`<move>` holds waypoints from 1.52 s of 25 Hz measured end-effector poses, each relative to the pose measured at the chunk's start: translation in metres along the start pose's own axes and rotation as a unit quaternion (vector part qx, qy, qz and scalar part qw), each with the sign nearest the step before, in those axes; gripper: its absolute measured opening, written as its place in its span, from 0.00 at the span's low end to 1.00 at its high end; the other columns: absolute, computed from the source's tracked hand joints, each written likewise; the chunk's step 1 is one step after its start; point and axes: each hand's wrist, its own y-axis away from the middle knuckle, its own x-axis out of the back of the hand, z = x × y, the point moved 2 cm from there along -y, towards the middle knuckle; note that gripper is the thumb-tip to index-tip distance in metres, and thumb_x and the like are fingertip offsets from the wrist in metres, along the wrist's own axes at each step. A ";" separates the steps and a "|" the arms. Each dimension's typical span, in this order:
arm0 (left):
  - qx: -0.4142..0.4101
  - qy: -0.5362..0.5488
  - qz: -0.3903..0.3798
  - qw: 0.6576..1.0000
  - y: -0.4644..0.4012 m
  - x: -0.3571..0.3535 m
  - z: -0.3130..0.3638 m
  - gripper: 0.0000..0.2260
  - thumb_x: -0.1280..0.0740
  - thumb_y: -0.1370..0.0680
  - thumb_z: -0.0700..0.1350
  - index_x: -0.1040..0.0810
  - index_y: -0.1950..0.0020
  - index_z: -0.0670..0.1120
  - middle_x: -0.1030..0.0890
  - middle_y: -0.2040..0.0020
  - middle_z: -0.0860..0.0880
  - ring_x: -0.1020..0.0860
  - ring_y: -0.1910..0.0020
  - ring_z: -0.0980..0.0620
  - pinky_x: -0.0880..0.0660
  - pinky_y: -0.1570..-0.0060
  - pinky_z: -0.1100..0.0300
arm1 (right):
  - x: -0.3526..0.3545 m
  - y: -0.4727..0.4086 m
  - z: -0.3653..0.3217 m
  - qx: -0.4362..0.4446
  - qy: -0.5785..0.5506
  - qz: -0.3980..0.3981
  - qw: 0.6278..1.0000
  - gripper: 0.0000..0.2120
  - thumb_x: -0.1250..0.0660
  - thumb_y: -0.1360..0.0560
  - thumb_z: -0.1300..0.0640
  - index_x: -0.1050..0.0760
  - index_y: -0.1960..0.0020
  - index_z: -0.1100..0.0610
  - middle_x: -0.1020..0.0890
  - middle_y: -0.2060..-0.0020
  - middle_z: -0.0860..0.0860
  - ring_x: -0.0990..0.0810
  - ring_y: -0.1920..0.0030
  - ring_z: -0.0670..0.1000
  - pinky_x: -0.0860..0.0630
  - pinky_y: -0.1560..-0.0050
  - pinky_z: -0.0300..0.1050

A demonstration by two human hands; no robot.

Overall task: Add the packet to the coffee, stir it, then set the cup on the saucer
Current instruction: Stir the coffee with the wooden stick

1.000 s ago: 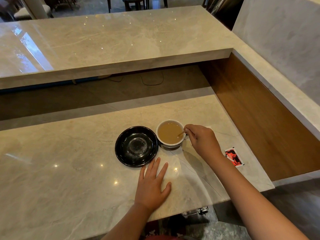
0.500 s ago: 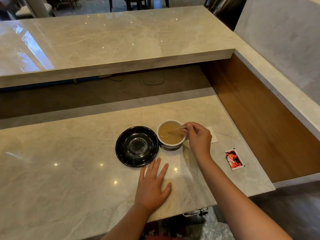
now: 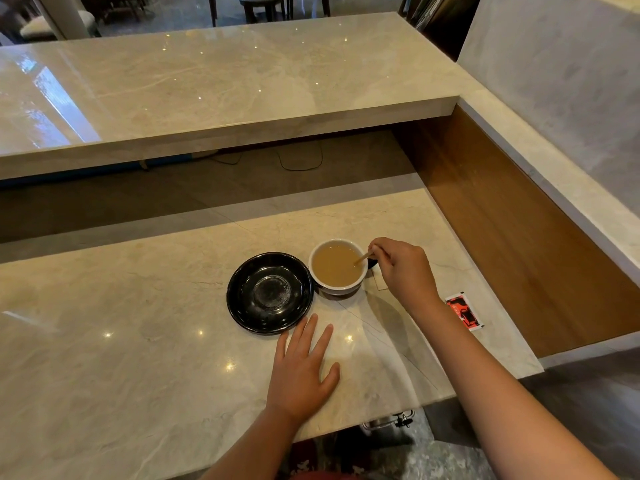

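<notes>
Head view: right hand (image 3: pixel 403 271), fingers (image 3: pixel 379 244) pinched on a thin wooden stirrer (image 3: pixel 362 259) dipping into the white cup of tan coffee (image 3: pixel 337 266). Left hand (image 3: pixel 301 368) flat, fingers spread, on the pale marble surface (image 3: pixel 138 341), fingertips just short of the glossy black saucer (image 3: pixel 270 292), which sits beside the cup.

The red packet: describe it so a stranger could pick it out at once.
Start at the lower marble counter and go to its right end, by the wooden side panel. The red packet lies flat there, just right of the right hand stirring the cup. It is the only small, red-and-black, rectangular thing on the counter.
</notes>
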 end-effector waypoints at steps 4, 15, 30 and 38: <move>-0.002 -0.005 0.002 1.000 0.000 0.000 0.001 0.27 0.45 0.24 0.60 0.39 0.26 0.53 0.40 0.26 0.46 0.46 0.27 0.49 0.50 0.32 0.45 | 0.006 -0.002 -0.003 -0.023 -0.028 -0.047 0.998 0.09 0.39 0.24 0.63 0.21 0.57 0.62 0.15 0.63 0.60 0.19 0.61 0.58 0.22 0.58 0.52; -0.004 -0.003 0.002 1.000 0.000 -0.001 -0.001 0.27 0.43 0.25 0.59 0.37 0.27 0.53 0.38 0.26 0.45 0.44 0.28 0.48 0.50 0.30 0.47 | -0.021 0.001 -0.016 -0.164 -0.221 0.048 0.960 0.09 0.39 0.24 0.63 0.19 0.55 0.60 0.17 0.61 0.54 0.18 0.58 0.50 0.20 0.51 0.48; -0.008 -0.009 0.001 1.000 -0.002 -0.003 -0.001 0.27 0.44 0.24 0.60 0.39 0.26 0.53 0.38 0.26 0.45 0.44 0.28 0.48 0.50 0.30 0.47 | -0.005 0.026 -0.012 -0.013 -0.036 0.021 0.999 0.07 0.37 0.24 0.64 0.21 0.53 0.63 0.15 0.62 0.60 0.18 0.62 0.58 0.25 0.61 0.46; -0.011 -0.006 0.002 1.000 0.000 -0.004 -0.002 0.27 0.44 0.25 0.60 0.38 0.27 0.52 0.37 0.27 0.45 0.43 0.28 0.47 0.50 0.32 0.47 | -0.003 0.028 -0.002 -0.195 -0.207 0.051 0.957 0.10 0.38 0.25 0.63 0.19 0.59 0.57 0.15 0.66 0.54 0.16 0.61 0.50 0.20 0.52 0.53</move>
